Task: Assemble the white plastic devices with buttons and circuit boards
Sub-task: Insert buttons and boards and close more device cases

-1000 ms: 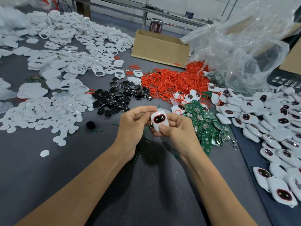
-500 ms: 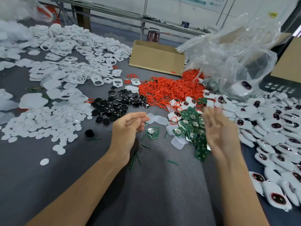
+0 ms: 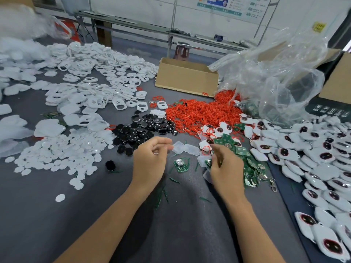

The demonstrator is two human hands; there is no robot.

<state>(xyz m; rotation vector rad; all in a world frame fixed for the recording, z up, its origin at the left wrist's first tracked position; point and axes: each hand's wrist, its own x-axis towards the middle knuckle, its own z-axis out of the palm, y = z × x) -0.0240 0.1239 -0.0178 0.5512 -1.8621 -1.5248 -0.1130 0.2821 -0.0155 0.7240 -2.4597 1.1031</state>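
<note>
Though near fingers (image 3: 164, 141), circuit board (image 3: 181, 164) apart.

right fingers (image 3: 218, 149) blurred, wall poster (image 3: 220, 5) cropped

Small factory assembly workshop: grey desk (image 3: 38, 215) heaped with bulk white shells (image 3: 91, 86), red rings (image 3: 197, 112), black buttons (image 3: 140, 130), green circuit boards (image 3: 227, 139); cardboard box (image 3: 186, 80) at far edge, posted chart (image 3: 228, 6) on wall (image 3: 133, 12).

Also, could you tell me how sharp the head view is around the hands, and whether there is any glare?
Head view: the right hand is slightly blurred at its fingertips, the left hand crisper; the clear plastic bag catches bright glare; lighting is even, shadows soft; the wide lens bows the edges.
</note>
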